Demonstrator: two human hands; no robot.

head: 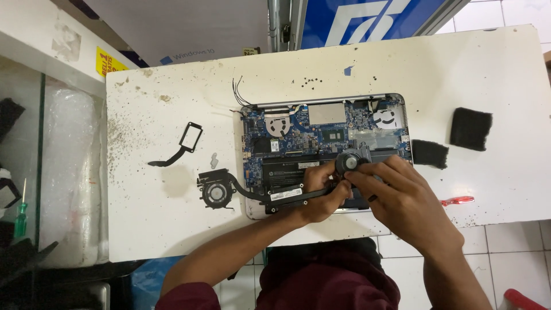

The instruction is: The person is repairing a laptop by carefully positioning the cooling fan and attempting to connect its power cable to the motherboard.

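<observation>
An opened laptop [321,123] lies base-up on a white table [172,224], its blue circuit board and black battery exposed. Over the laptop's near right part, my left hand [321,192] and my right hand [396,195] together hold a small round black fan [348,161]. My left hand's fingers grip it from the left; my right hand's fingertips pinch it from the right. A black heat pipe with a second fan [217,192] attached runs from the laptop's near left corner out onto the table, just left of my left hand.
A black bracket with a flat cable [182,143] lies left of the laptop. Two black foam pads [470,128] [429,153] sit to the right, and a red-handled tool [457,201] lies near the table's front right edge. A green screwdriver [21,215] rests on the glass counter at far left.
</observation>
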